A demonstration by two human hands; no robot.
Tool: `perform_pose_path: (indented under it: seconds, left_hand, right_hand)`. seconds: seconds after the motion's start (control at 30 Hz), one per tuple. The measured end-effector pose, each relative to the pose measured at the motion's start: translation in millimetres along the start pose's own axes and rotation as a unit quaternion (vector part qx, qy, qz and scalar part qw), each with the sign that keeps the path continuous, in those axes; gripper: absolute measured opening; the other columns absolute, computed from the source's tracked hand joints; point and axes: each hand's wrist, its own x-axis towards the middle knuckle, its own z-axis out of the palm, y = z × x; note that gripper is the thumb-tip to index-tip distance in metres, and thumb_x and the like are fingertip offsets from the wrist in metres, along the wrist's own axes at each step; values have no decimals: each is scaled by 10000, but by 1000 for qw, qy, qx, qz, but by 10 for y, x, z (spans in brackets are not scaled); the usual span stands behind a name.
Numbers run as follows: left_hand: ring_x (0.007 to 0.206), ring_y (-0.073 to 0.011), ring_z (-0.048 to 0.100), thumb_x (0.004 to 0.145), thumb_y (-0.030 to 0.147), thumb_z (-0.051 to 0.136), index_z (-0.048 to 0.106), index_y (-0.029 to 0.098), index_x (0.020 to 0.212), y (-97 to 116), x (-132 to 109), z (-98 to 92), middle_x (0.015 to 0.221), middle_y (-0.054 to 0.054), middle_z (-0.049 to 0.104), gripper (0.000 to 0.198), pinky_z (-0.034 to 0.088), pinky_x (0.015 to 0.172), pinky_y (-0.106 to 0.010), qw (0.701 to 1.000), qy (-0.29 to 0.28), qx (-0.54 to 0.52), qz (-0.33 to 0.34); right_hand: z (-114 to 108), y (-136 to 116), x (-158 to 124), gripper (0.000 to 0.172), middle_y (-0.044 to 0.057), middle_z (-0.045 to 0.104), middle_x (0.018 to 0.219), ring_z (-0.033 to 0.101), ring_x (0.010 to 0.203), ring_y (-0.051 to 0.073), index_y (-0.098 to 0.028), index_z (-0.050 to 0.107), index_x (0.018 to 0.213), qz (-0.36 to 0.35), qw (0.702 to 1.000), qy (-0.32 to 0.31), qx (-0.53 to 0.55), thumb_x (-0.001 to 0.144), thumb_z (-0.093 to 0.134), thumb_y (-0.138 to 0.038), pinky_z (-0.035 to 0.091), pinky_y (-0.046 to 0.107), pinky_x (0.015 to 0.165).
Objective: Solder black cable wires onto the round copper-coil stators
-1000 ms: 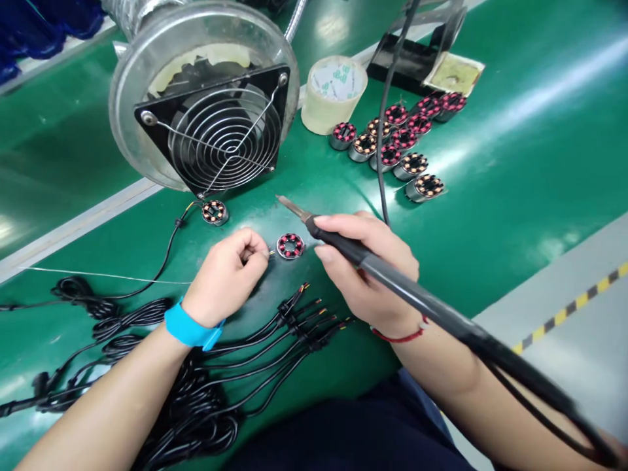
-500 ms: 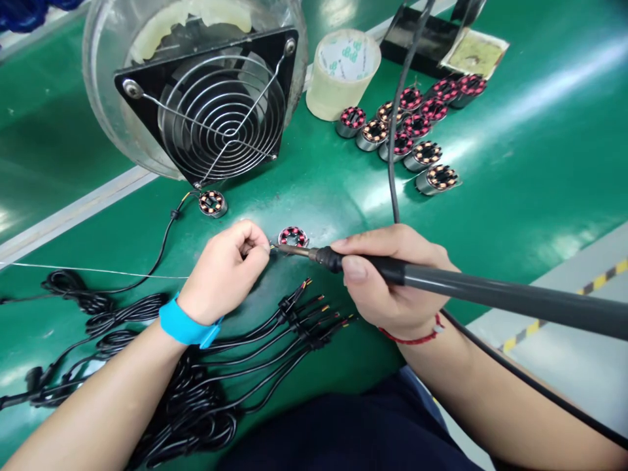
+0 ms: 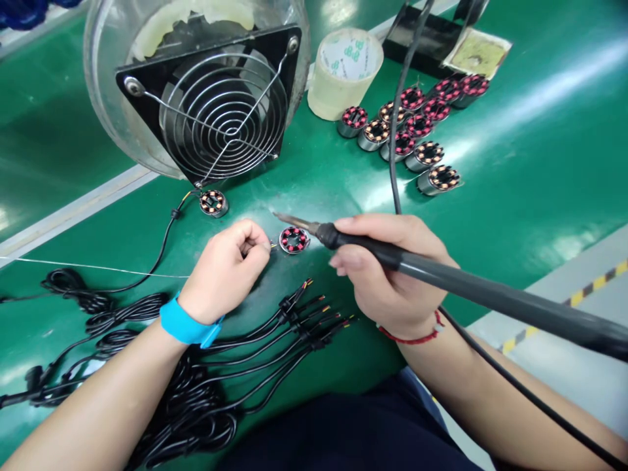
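Note:
My right hand (image 3: 392, 271) grips a soldering iron (image 3: 363, 252) by its black handle. The iron's tip points left, just above and behind a small motor stator (image 3: 294, 240) with red windings, which sits on the green bench. Left of that stator, my left hand (image 3: 233, 261) is closed in a pinch, and a short yellowish wire end (image 3: 273, 245) sticks out of its fingertips. A thin silvery wire (image 3: 103, 266) runs from the left edge to behind my left wrist; its far end is hidden.
A fan (image 3: 230, 124) with a metal guard stands at the back left, a stator (image 3: 214, 203) with a cable before it. A tape roll (image 3: 338, 78), several stators (image 3: 419, 124) and a black holder (image 3: 422, 42) stand farther right. Bundled black cables (image 3: 206, 392) lie near me.
The soldering iron's tip has lifted up and away from the wire end at my left fingertips, and its handle has tilted. My left hand stays in place.

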Motion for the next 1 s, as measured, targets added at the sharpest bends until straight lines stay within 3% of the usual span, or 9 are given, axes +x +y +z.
perform_pose_path:
  seconds: [0.23, 0.37, 0.47, 0.67, 0.83, 1.0]
  left_hand:
    - [567, -101, 451, 772, 167, 474, 528, 180, 702, 14, 3, -16, 625, 35, 525, 89, 361, 553, -229, 1000, -4, 6, 12]
    - [581, -98, 455, 778, 157, 469, 528, 178, 704, 7, 5, -14, 640, 39, 524, 97, 361, 565, -229, 1000, -5, 5, 19]
    - [591, -100, 453, 780, 160, 466, 522, 179, 703, 4, 11, -11, 640, 42, 518, 97, 368, 583, -236, 1000, -6, 4, 23]
    - [571, -98, 431, 776, 158, 467, 510, 179, 682, 8, 3, -18, 607, 49, 488, 106, 353, 567, -237, 1000, -8, -5, 18]
    - [556, -88, 427, 772, 161, 477, 527, 171, 692, 20, -7, -27, 614, 48, 490, 95, 351, 541, -225, 998, -15, -58, 7]
    - [524, -84, 421, 775, 177, 488, 530, 173, 694, 34, -11, -33, 606, 49, 482, 92, 353, 514, -227, 995, -20, -94, 5]
  right_hand:
    - [98, -20, 36, 351, 9, 698, 1092, 709, 811, 161, -327, 481, 1322, 84, 989, -124, 14, 973, 470, -282, 599, 315, 696]
    - [131, 0, 44, 283, 14, 712, 1032, 667, 932, 174, -263, 543, 1214, 26, 985, -167, -19, 946, 499, -184, 540, 350, 833]
    - [143, 19, 53, 271, 51, 699, 1038, 612, 953, 211, -228, 553, 1172, -15, 977, -203, -59, 914, 519, -152, 496, 403, 851]
    - [166, 23, 48, 311, 44, 686, 1015, 584, 934, 222, -259, 523, 1200, -13, 974, -215, -69, 914, 477, -146, 462, 411, 845]
    - [199, 28, 28, 298, 63, 675, 935, 578, 913, 230, -209, 529, 1186, -4, 981, -179, -76, 898, 511, -133, 466, 393, 821]
    - [262, 63, 3, 319, 42, 666, 926, 576, 901, 225, -231, 511, 1213, 6, 975, -202, -94, 905, 508, -148, 445, 400, 836]
